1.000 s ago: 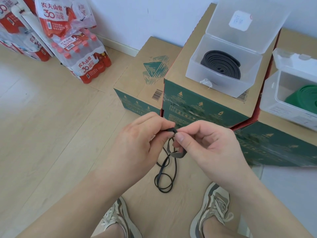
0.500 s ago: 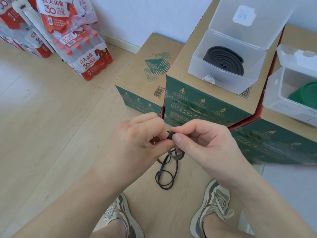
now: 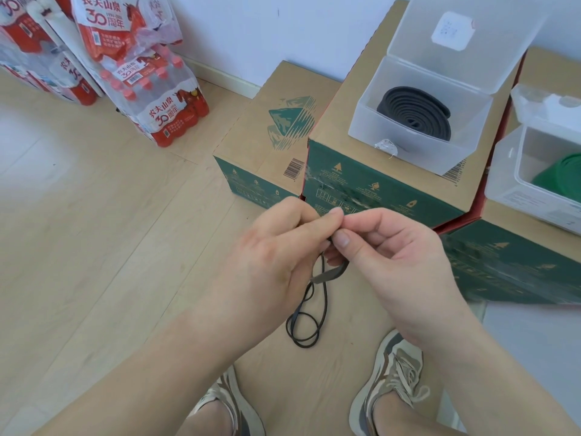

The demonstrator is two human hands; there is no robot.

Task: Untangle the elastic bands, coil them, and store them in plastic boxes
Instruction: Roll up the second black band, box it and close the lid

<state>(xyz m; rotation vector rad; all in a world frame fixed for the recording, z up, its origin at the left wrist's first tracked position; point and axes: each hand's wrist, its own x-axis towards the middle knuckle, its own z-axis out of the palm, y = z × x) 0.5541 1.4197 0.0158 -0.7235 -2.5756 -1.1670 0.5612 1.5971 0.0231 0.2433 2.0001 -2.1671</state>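
Observation:
A thin black elastic band [image 3: 306, 322] hangs in loose loops from between my hands down toward the floor. My left hand [image 3: 267, 262] and my right hand [image 3: 386, 256] meet fingertip to fingertip and both pinch the band's top end; most of the pinched part is hidden by my fingers. A short flat loop of it curls out under my right thumb. On the cardboard boxes behind stands an open clear plastic box [image 3: 408, 152] holding a coiled black band [image 3: 415, 113]. A second clear box [image 3: 515, 187] at the right edge holds a green band [image 3: 562, 177].
Stacked green-and-tan cardboard boxes [image 3: 386, 190] fill the space ahead and to the right. Shrink-wrapped packs of red-capped water bottles [image 3: 151, 99] stand at the upper left by the white wall. My two shoes [image 3: 393, 372] are on the wooden floor below the hanging band.
My hands have stayed together pinching the band, with the fingers shifting slightly at its top. The hanging loops look much the same.

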